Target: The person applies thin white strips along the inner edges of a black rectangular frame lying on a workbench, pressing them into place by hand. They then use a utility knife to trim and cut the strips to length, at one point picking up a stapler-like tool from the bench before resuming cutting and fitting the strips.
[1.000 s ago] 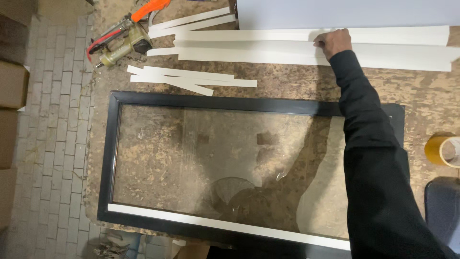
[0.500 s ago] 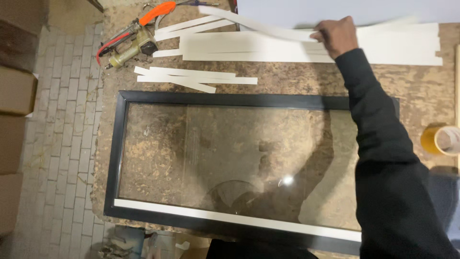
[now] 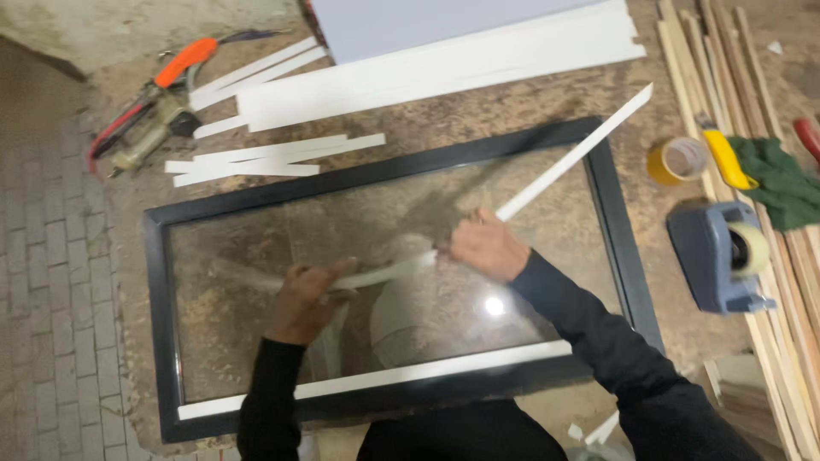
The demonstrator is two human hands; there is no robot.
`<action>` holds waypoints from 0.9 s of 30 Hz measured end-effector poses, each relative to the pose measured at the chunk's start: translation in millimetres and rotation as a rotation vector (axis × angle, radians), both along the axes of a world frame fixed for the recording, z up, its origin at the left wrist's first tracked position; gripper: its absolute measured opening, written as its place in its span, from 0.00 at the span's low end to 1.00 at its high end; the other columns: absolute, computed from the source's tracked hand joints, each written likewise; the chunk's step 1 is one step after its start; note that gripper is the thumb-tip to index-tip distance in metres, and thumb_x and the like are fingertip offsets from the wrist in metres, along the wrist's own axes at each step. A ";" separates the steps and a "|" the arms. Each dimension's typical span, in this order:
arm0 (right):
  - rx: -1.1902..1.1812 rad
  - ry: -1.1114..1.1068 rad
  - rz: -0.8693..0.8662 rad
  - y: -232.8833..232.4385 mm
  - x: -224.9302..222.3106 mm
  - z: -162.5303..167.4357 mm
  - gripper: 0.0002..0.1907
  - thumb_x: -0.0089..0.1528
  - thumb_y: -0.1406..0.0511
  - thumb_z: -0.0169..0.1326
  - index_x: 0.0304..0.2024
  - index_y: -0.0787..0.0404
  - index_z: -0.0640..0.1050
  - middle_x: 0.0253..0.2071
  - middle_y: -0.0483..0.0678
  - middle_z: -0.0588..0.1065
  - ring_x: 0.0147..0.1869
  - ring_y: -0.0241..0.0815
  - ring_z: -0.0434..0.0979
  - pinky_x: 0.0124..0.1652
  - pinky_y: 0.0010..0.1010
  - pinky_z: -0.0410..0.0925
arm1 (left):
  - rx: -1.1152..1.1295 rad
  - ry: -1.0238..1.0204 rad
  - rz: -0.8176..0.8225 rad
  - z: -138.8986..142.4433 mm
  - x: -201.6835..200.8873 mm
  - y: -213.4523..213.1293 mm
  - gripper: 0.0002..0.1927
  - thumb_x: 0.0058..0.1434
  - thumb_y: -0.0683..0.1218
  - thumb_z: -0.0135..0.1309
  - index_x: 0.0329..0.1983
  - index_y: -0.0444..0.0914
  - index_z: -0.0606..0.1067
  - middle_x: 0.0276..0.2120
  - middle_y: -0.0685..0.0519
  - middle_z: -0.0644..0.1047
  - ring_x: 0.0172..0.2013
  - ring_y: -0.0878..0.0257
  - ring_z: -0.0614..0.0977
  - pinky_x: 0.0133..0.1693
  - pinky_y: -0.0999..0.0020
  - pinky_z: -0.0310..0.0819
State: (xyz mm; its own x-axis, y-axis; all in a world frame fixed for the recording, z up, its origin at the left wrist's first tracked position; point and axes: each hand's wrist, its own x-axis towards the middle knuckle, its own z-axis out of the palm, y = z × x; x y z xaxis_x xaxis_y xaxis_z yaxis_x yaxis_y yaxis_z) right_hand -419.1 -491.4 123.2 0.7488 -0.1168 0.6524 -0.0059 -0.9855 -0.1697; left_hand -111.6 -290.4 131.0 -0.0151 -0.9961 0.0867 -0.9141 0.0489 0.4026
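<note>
A long white strip [image 3: 574, 155] is held above a black-framed glass panel [image 3: 618, 222] lying flat on the worktop. My right hand [image 3: 485, 247] grips the strip near its middle. My left hand [image 3: 306, 294] holds its near end, over the left half of the glass. The strip's far end points up right, past the frame's corner. Another white strip [image 3: 427, 370] lies along the frame's near edge, inside the rim.
More white strips [image 3: 444, 72] and short offcuts [image 3: 265, 160] lie beyond the frame. An orange-handled gun tool [image 3: 162, 111] is at top left. At right sit a yellow tape roll [image 3: 675, 160], a blue tape dispenser [image 3: 716, 254], a yellow knife [image 3: 726, 158], a green cloth [image 3: 781, 183] and wooden slats [image 3: 799, 299].
My right hand lifted one white strip off the far pile and brought it down over the glass. My left hand came into view and took hold of the strip's near end.
</note>
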 end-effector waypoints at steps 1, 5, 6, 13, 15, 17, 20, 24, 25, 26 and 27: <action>0.111 0.039 -0.061 -4.8 -4.9 -14.8 0.12 0.64 0.59 0.64 0.44 0.58 0.81 0.33 0.43 0.71 0.38 0.40 0.70 0.41 0.38 0.58 | 0.084 0.113 0.007 -8.7 7.1 1.9 0.29 0.64 0.59 0.58 0.70 0.54 0.71 0.52 0.54 0.80 0.52 0.57 0.81 0.56 0.55 0.72; 0.215 0.119 -0.389 -22.7 -13.2 -81.9 0.21 0.63 0.54 0.62 0.52 0.59 0.78 0.49 0.49 0.76 0.56 0.47 0.75 0.51 0.50 0.61 | 0.237 -0.124 0.020 -55.0 40.4 -4.8 0.26 0.65 0.57 0.55 0.68 0.52 0.74 0.38 0.50 0.76 0.34 0.52 0.78 0.41 0.55 0.72; 0.269 0.121 -0.460 -25.9 -16.7 -97.0 0.22 0.62 0.54 0.62 0.52 0.58 0.77 0.56 0.51 0.73 0.63 0.51 0.70 0.57 0.54 0.58 | 0.224 -0.168 -0.002 -67.1 49.1 -10.2 0.26 0.65 0.56 0.55 0.67 0.50 0.74 0.36 0.49 0.75 0.32 0.51 0.77 0.38 0.53 0.71; 0.448 0.253 -0.940 -58.3 -75.4 -159.0 0.45 0.68 0.42 0.48 0.75 0.66 0.60 0.79 0.63 0.51 0.83 0.62 0.43 0.72 0.64 0.39 | 0.139 -0.165 0.031 -117.0 107.7 -47.7 0.23 0.64 0.61 0.56 0.55 0.45 0.80 0.44 0.48 0.77 0.43 0.47 0.80 0.41 0.52 0.74; 0.465 0.314 -0.958 -74.5 -88.6 -163.5 0.49 0.68 0.38 0.42 0.77 0.67 0.56 0.80 0.64 0.48 0.83 0.63 0.40 0.72 0.65 0.37 | 0.238 -0.184 0.056 -113.9 117.2 -59.2 0.25 0.64 0.63 0.55 0.58 0.47 0.79 0.45 0.48 0.77 0.42 0.49 0.80 0.43 0.53 0.75; 0.471 0.371 -0.953 -90.0 -97.4 -164.3 0.51 0.67 0.35 0.38 0.77 0.66 0.54 0.81 0.62 0.46 0.84 0.62 0.39 0.74 0.64 0.35 | 0.270 -0.172 0.046 -109.3 119.0 -72.9 0.26 0.63 0.63 0.55 0.61 0.49 0.78 0.44 0.48 0.77 0.41 0.49 0.80 0.42 0.53 0.74; 0.533 0.437 -0.955 -106.0 -101.0 -161.7 0.52 0.67 0.35 0.39 0.78 0.65 0.54 0.80 0.59 0.47 0.84 0.60 0.39 0.75 0.64 0.33 | 0.270 -0.147 0.038 -98.5 118.9 -92.3 0.27 0.64 0.62 0.54 0.66 0.53 0.75 0.39 0.48 0.75 0.37 0.47 0.78 0.39 0.51 0.73; 0.441 0.372 -0.997 -110.3 -105.6 -169.4 0.50 0.67 0.35 0.40 0.76 0.65 0.58 0.80 0.66 0.47 0.83 0.63 0.40 0.73 0.64 0.34 | 0.336 -0.257 0.036 -96.6 116.8 -113.2 0.26 0.67 0.61 0.51 0.68 0.55 0.72 0.36 0.50 0.71 0.34 0.49 0.75 0.38 0.47 0.69; 0.388 0.376 -1.028 -110.0 -107.1 -171.8 0.49 0.68 0.35 0.41 0.76 0.63 0.59 0.79 0.67 0.48 0.83 0.64 0.41 0.73 0.64 0.33 | 0.333 -0.295 0.016 -99.7 116.9 -116.5 0.26 0.67 0.61 0.51 0.68 0.55 0.72 0.36 0.50 0.71 0.35 0.50 0.74 0.38 0.46 0.68; 0.335 0.380 -1.058 -109.7 -109.1 -174.4 0.47 0.68 0.35 0.42 0.76 0.62 0.61 0.78 0.68 0.50 0.83 0.66 0.41 0.73 0.65 0.33 | 0.361 -0.319 0.035 -104.1 116.8 -119.9 0.26 0.68 0.61 0.50 0.69 0.56 0.71 0.37 0.50 0.70 0.35 0.49 0.74 0.40 0.46 0.68; 0.368 0.392 -1.048 -109.9 -111.2 -177.0 0.47 0.68 0.36 0.43 0.76 0.62 0.61 0.77 0.68 0.51 0.82 0.65 0.43 0.73 0.65 0.33 | 0.391 -0.342 0.055 -110.1 115.5 -122.0 0.26 0.70 0.61 0.50 0.70 0.56 0.70 0.37 0.50 0.70 0.36 0.49 0.73 0.41 0.46 0.68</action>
State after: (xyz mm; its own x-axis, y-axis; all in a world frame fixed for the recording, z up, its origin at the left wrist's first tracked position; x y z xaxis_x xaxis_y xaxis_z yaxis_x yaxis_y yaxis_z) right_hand -530.3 -601.3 -53.8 0.3168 -0.9277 0.1977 -0.8990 -0.3601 -0.2491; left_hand 3.9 -412.3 20.9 0.0757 -0.9532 -0.2928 -0.9935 -0.0971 0.0593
